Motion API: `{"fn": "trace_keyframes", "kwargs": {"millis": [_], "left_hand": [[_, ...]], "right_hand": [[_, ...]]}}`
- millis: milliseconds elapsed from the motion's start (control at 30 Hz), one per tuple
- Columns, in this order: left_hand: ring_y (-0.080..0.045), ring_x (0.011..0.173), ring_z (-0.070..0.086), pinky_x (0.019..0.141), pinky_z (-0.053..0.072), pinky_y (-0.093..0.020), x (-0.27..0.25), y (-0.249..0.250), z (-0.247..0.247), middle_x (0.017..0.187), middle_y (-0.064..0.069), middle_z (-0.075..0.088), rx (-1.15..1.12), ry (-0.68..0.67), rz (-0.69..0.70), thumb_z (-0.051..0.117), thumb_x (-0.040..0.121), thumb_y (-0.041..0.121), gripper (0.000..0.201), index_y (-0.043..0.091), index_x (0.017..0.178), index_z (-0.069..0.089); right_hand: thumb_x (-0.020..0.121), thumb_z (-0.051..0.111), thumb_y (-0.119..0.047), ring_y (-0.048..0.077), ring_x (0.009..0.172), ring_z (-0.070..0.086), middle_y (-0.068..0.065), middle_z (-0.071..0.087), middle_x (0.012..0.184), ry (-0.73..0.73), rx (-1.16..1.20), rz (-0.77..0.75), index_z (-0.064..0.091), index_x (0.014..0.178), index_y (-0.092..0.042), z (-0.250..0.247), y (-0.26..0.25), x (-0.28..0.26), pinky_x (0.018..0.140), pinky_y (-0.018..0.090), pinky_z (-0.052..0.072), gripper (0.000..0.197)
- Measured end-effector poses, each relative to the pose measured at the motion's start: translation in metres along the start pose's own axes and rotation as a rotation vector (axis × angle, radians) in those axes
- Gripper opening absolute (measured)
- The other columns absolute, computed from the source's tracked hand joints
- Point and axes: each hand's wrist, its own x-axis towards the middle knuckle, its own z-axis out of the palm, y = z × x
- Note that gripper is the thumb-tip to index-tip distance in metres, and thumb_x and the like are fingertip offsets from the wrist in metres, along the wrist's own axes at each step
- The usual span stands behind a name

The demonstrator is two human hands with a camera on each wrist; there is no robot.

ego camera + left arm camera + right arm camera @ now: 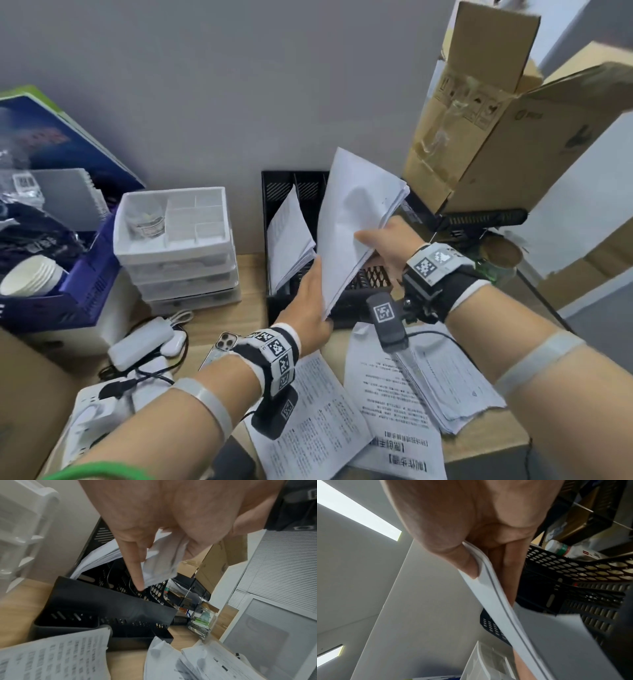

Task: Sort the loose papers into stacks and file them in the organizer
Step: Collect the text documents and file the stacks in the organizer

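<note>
Right hand (383, 246) pinches paper stack (356, 219) at right edge, thumb on top. Left hand (305, 308) grips stack's lower corner. Stack tilted, mid-frame, above black organizer (274, 301). Second sheaf (289, 236) stands in organizer's left slot. Loose papers (380, 394) on desk (246, 274), lower frame.

White papers (356, 219) at centre frame; black perforated organizer (371, 279) beneath; brown cardboard box (479, 137) upper right; blue crate (92, 291) at left.
</note>
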Motion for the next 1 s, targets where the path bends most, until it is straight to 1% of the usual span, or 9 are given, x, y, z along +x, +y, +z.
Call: {"fn": "trace_keyframes", "kwargs": {"millis": [100,200,500,600,667,733,867,933,1000], "left_hand": [[-0.032,0.136,0.046,0.105,0.042,-0.033,0.004,-0.009,0.005,0.168,0.005,-0.003,-0.034,0.014,-0.043,0.061,0.080,0.007,0.120,0.039,0.152,-0.029],[-0.030,0.129,0.051,0.102,0.048,-0.036,0.016,-0.009,0.009,0.167,0.006,-0.006,-0.046,0.022,-0.109,0.062,0.083,0.006,0.118,0.035,0.152,-0.030],[-0.033,0.127,0.052,0.102,0.052,-0.044,0.073,-0.016,0.019,0.165,0.005,-0.004,0.023,0.137,-0.259,0.061,0.084,0.003,0.111,0.030,0.156,-0.019],[-0.036,0.131,0.051,0.108,0.047,-0.044,0.094,-0.022,0.022,0.166,-0.006,-0.003,0.067,0.158,-0.338,0.065,0.087,0.010,0.109,0.031,0.157,-0.016],[-0.038,0.137,0.046,0.113,0.042,-0.047,0.107,-0.024,0.020,0.165,-0.016,0.009,0.097,0.144,-0.431,0.067,0.088,0.019,0.108,0.032,0.157,-0.015],[-0.038,0.132,0.051,0.111,0.044,-0.046,0.116,-0.030,0.019,0.155,-0.020,0.035,0.125,0.140,-0.473,0.066,0.087,0.029,0.102,0.031,0.159,-0.006],[-0.029,0.110,0.067,0.097,0.055,-0.044,0.129,-0.042,0.018,0.129,-0.010,0.066,0.149,0.196,-0.499,0.064,0.086,0.042,0.079,0.025,0.154,0.026],[-0.029,0.104,0.068,0.096,0.054,-0.042,0.133,-0.047,0.019,0.114,-0.009,0.070,0.164,0.190,-0.544,0.064,0.092,0.035,0.064,0.021,0.148,0.038],[-0.025,0.095,0.071,0.095,0.054,-0.040,0.135,-0.051,0.021,0.100,-0.004,0.074,0.126,0.180,-0.572,0.064,0.094,0.031,0.057,0.018,0.145,0.042]], "right_hand": [[0.092,0.057,-0.003,0.031,0.099,0.067,0.016,0.065,0.113,-0.064,-0.046,0.011,0.052,0.125,0.001,-0.002,-0.008,0.010,0.075,0.040,0.059,0.034],[0.090,0.060,-0.002,0.032,0.099,0.068,0.016,0.065,0.115,-0.083,-0.061,0.019,0.051,0.127,-0.001,0.000,-0.013,0.028,0.082,0.045,0.059,0.039],[0.091,0.057,0.001,0.025,0.090,0.068,0.013,0.066,0.112,-0.178,-0.043,0.021,0.055,0.123,-0.002,-0.010,-0.016,0.105,0.065,0.035,0.060,0.033],[0.091,0.054,0.001,0.025,0.092,0.067,0.012,0.065,0.112,-0.215,-0.065,0.013,0.054,0.124,-0.003,-0.013,-0.018,0.132,0.068,0.036,0.060,0.032],[0.090,0.055,-0.001,0.030,0.101,0.065,0.014,0.064,0.117,-0.205,-0.106,0.010,0.052,0.126,-0.002,-0.011,-0.016,0.149,0.078,0.044,0.059,0.036],[0.087,0.058,-0.006,0.032,0.104,0.065,0.015,0.065,0.118,-0.165,-0.185,-0.032,0.054,0.126,-0.001,-0.006,-0.011,0.163,0.086,0.048,0.057,0.039],[0.089,0.058,-0.010,0.030,0.109,0.062,0.014,0.064,0.120,-0.140,-0.265,-0.127,0.055,0.126,-0.001,0.010,0.011,0.175,0.097,0.041,0.051,0.038],[0.090,0.057,-0.012,0.028,0.104,0.063,0.012,0.066,0.115,-0.160,-0.269,-0.137,0.059,0.120,-0.003,0.017,0.029,0.175,0.095,0.037,0.051,0.032],[0.089,0.055,-0.013,0.027,0.089,0.065,0.011,0.069,0.096,-0.202,-0.278,-0.136,0.064,0.102,-0.008,0.024,0.051,0.176,0.085,0.037,0.052,0.016]]}}
